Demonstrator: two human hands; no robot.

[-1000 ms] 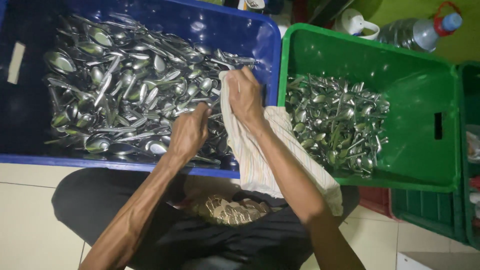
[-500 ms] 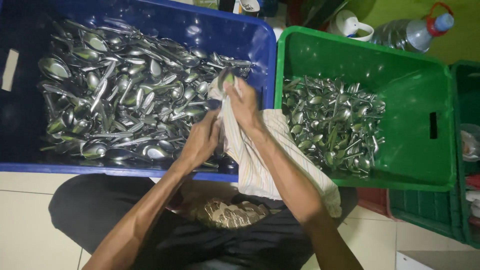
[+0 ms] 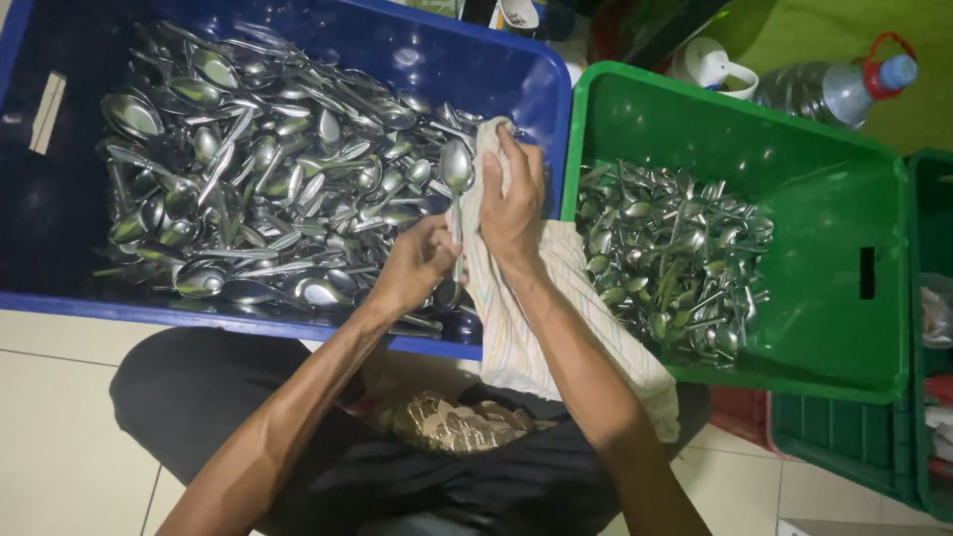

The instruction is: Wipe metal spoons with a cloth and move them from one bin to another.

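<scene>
My left hand (image 3: 419,262) grips the handle of a steel spoon (image 3: 456,171) whose bowl points up over the blue crate. My right hand (image 3: 511,203) presses a pale striped cloth (image 3: 526,328) around the spoon's stem. The cloth hangs down over my right forearm and lap. Both hands hover at the right end of the blue crate (image 3: 516,79), which is heaped with several steel spoons (image 3: 258,179). To the right, a green crate (image 3: 824,179) holds a smaller pile of spoons (image 3: 675,258).
A clear plastic water bottle (image 3: 834,89) with a red handle and a white cup (image 3: 715,67) stand behind the green crate. Another green crate (image 3: 933,328) sits at the far right. Pale floor tiles (image 3: 60,417) lie under my crossed legs.
My left hand lifted a spoon out of the blue crate and raised it upright. My right hand brought the cloth up around it.
</scene>
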